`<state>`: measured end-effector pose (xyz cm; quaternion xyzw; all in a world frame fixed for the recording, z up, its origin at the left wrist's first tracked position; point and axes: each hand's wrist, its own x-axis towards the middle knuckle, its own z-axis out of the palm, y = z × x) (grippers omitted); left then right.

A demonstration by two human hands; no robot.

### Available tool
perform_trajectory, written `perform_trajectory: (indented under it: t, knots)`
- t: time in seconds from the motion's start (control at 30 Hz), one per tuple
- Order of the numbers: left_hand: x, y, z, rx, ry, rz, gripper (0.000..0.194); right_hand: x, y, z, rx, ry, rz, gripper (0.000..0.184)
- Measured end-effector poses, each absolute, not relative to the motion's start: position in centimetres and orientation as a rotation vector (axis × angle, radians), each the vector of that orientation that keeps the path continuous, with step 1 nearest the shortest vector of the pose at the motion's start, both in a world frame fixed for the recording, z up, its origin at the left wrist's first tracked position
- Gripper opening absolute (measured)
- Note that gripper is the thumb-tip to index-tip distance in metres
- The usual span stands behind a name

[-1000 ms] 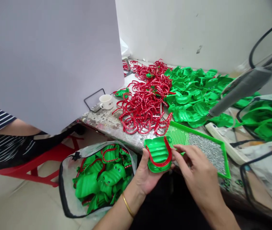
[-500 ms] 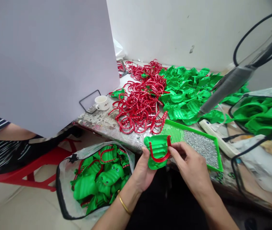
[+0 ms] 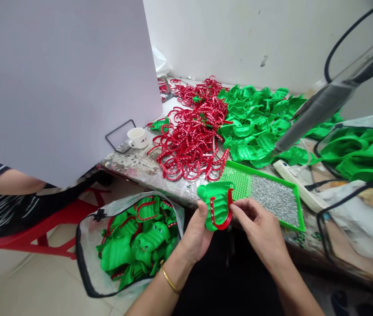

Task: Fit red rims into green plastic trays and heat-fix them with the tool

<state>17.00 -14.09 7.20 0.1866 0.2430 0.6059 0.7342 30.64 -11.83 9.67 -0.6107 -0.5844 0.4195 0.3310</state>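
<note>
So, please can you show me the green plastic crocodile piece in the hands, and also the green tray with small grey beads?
green plastic crocodile piece (image 3: pixel 220 204), head view, on its ribbed middle
green tray (image 3: pixel 300 208), head view, on its right rim

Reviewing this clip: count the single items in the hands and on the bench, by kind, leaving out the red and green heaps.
Left hand: 1
Right hand: 1
Green plastic crocodile piece: 1
Red U-shaped strip: 1
Green tray: 1
White mug: 1
White power strip: 1
Total: 7

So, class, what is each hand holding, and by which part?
The left hand grips the green ribbed plastic crocodile piece by its left edge; the right hand pinches the red U-shaped strip at its right arm.
</note>
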Motion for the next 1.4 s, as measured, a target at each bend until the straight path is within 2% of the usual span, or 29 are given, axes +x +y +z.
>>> perform_trajectory:
  t: [0.33,0.57,0.93,1.4]
  knots:
    - [17.0,-14.2,7.7,0.449,0.530,1.327,0.059,30.9,-11.9,9.2,-1.554,-1.516,1.150,0.024]
    - [16.6,-14.6,7.5,0.560,0.505,1.266,0.066,30.8,-12.0,9.6,-1.587,-1.507,1.158,0.025]
    - [16.9,-14.9,7.5,0.658,0.563,1.257,0.047,30.9,-12.2,9.7,-1.651,-1.565,1.070,0.025]
    - [16.9,-15.4,7.4,0.651,0.631,1.253,0.045,31.4,-12.4,8.7,-1.629,-1.557,1.102,0.028]
